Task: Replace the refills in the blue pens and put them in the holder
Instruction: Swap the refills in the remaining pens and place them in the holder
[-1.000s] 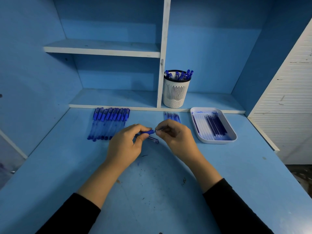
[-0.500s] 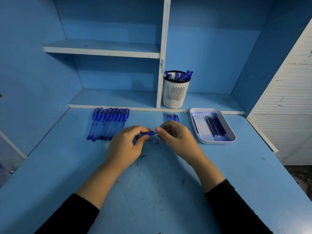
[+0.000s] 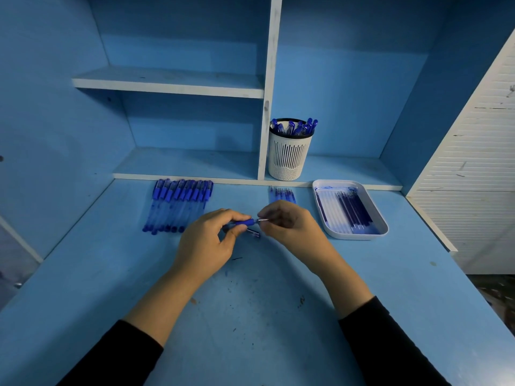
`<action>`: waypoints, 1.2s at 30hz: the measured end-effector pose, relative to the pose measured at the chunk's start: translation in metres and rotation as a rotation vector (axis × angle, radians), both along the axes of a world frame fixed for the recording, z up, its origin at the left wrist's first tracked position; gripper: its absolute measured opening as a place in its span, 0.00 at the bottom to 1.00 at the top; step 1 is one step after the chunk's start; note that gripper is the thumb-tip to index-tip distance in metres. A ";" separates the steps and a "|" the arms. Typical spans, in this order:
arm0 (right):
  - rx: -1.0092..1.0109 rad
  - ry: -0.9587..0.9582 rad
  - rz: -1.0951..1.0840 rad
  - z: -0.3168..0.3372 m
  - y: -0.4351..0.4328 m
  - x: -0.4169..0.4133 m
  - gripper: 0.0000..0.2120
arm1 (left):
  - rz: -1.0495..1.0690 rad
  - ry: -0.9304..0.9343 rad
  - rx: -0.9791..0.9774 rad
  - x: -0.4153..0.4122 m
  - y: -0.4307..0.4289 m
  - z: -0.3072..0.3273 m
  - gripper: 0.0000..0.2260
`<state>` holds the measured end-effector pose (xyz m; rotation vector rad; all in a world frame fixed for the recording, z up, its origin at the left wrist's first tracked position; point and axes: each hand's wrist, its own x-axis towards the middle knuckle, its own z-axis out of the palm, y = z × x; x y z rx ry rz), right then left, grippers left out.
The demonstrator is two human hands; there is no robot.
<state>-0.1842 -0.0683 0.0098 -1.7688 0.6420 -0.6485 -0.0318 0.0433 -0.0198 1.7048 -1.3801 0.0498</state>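
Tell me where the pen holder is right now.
In the head view, the white holder stands on the low back shelf, slightly right of centre, beside the upright divider, behind and left of the tray.

Two hands (image 3: 206,243) (image 3: 289,224), one pen (image 3: 242,222) between them, one holder (image 3: 288,160), one tray (image 3: 358,235), one uncountable pen row (image 3: 178,204).
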 end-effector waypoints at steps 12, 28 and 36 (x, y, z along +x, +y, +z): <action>0.054 -0.019 -0.033 0.001 0.004 0.000 0.06 | 0.014 -0.001 0.002 0.000 0.000 0.000 0.07; 0.098 -0.082 -0.055 0.007 0.002 -0.004 0.08 | 0.023 0.033 0.011 0.001 0.000 -0.001 0.07; 0.080 -0.092 -0.143 0.013 -0.007 -0.013 0.05 | 0.058 0.034 0.009 0.004 0.001 -0.001 0.07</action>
